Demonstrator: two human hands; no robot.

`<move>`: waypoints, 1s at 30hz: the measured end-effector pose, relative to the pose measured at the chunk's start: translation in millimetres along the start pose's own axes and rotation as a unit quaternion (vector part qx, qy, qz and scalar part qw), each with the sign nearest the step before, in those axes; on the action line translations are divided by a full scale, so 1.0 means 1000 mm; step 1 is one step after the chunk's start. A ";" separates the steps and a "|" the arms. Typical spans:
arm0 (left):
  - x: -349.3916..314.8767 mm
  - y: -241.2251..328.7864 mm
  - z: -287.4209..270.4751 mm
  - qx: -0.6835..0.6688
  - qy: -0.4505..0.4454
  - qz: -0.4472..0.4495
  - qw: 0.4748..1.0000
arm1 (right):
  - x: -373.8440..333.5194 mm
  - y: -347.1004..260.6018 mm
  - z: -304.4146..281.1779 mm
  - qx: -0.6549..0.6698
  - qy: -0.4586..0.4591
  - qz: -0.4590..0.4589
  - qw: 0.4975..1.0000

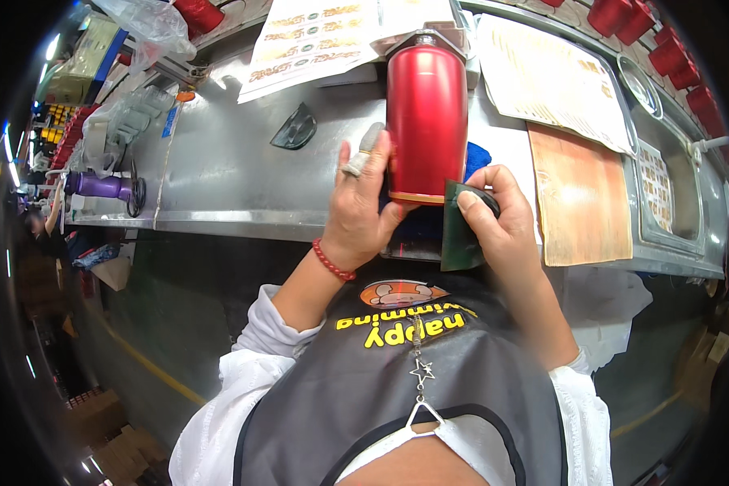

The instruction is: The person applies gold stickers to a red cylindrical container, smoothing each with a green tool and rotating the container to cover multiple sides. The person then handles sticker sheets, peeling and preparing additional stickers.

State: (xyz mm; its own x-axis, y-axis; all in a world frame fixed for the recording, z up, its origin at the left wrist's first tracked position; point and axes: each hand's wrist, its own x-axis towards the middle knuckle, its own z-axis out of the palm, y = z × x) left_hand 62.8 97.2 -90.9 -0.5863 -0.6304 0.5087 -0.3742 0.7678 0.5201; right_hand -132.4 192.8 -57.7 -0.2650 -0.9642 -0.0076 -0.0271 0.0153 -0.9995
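Observation:
A shiny red metal bottle point(427, 117) lies with its neck pointing away from me and its base toward me. My left hand point(363, 198) is against the lower left side of the bottle, thumb by its base; a pale wrap covers one finger. In my right hand point(498, 212), a dark green flat scraper point(463, 227) is pinched between thumb and fingers, its edge close to the bottle's lower right. Whether the scraper touches the bottle, I cannot tell. Part of a blue cloth point(477, 158) shows to the right of the bottle.
A dark translucent curved piece point(295, 128) lies on the metal bench point(219, 154). Printed sheets point(312, 40) lie at the back, and a wooden board point(581, 202) is at the right beside a metal basin point(684, 190). A purple bottle point(97, 185) stands far left; red bottles point(620, 20) line the back.

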 end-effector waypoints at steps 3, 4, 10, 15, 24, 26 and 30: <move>0.008 0.013 -0.004 0.105 -0.002 0.029 0.994 | -0.003 -0.001 -0.001 -0.002 0.002 0.002 1.000; 0.022 0.027 -0.005 0.121 -0.004 0.062 0.991 | -0.003 -0.002 -0.002 -0.002 0.005 0.010 1.000; 0.002 0.002 0.006 -0.011 0.024 0.021 0.999 | -0.003 0.001 -0.005 0.010 0.004 0.016 1.000; -0.010 -0.002 0.002 0.041 0.039 0.026 0.998 | -0.005 0.006 -0.009 0.079 0.001 0.037 0.996; 0.007 0.003 0.003 -0.244 -0.004 -0.089 0.966 | -0.010 0.006 -0.010 0.098 -0.003 0.019 0.995; 0.010 0.005 0.003 -0.227 -0.012 -0.088 0.970 | -0.009 0.010 -0.009 0.069 -0.001 -0.004 0.998; 0.014 0.008 0.007 -0.196 -0.010 -0.082 0.977 | -0.007 0.012 -0.007 0.067 0.006 0.003 0.998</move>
State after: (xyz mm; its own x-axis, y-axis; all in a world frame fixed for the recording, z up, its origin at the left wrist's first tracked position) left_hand 46.8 95.8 -84.4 -0.5571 -0.7354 0.3858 -0.1616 0.5516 0.8183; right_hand -137.4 201.3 -69.4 -0.2768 -0.9608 -0.0149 0.1044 -0.0146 -0.9944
